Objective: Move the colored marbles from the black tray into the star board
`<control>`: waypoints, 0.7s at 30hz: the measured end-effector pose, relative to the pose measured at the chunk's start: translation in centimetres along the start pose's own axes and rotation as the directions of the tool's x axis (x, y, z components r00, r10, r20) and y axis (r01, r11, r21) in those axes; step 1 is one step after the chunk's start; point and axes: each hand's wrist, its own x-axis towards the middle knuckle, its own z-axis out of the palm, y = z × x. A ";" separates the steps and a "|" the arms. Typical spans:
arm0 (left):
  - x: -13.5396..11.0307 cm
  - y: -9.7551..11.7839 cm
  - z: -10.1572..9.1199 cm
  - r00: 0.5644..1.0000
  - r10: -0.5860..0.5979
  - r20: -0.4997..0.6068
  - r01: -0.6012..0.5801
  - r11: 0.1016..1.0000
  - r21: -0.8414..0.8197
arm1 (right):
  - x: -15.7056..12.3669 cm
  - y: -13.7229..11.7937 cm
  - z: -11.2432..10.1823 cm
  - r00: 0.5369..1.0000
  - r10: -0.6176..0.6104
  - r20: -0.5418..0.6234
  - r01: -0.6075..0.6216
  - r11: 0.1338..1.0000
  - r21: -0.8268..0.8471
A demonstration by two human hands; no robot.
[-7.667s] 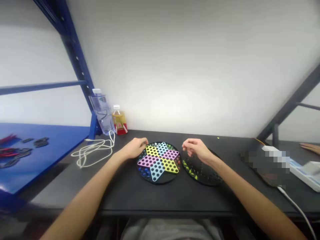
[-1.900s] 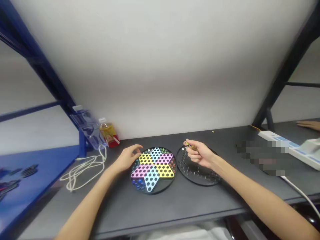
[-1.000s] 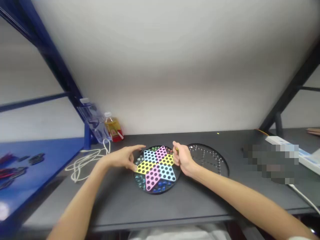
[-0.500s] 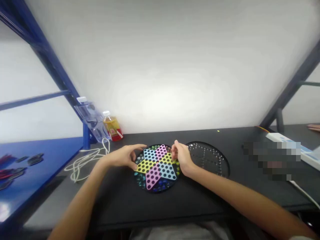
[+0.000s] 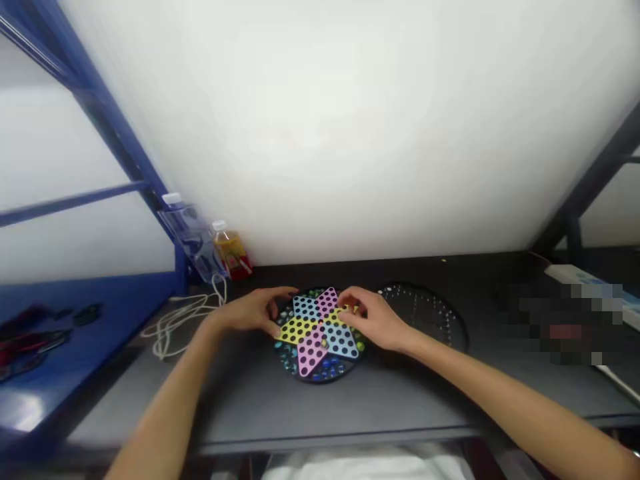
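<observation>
A round Chinese checkers board (image 5: 311, 353) with a star of pink, blue and yellow points lies on the dark table. Glass marbles (image 5: 330, 365) fill the rim compartments, blue ones at the front and green or teal ones elsewhere. A single yellowish marble (image 5: 324, 344) rests on the pink front point. My left hand (image 5: 257, 310) grips the board's left rim, thumb in front and fingers behind. Above the right yellow point is my right hand (image 5: 373, 317), thumb and index finger apart, with nothing visible between them; its other fingers are partly hidden.
Right of the board lies a clear round lid (image 5: 430, 307) with a dark rim. Behind left stand a bottle of amber drink (image 5: 233, 253) and a clear bottle (image 5: 193, 237), with a coiled white cable (image 5: 175, 327) in front. A white power strip (image 5: 575, 277) lies right.
My right hand has lowered over the board, and its fingers have parted from a pinch. A yellowish marble now shows on the pink point. My left hand keeps its place on the rim.
</observation>
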 end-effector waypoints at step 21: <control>-0.9 8.9 2.7 0.962 0.263 0.074 -0.271 0.953 0.135 | -1.2 0.7 -3.8 0.961 -0.024 0.274 0.140 0.901 -0.410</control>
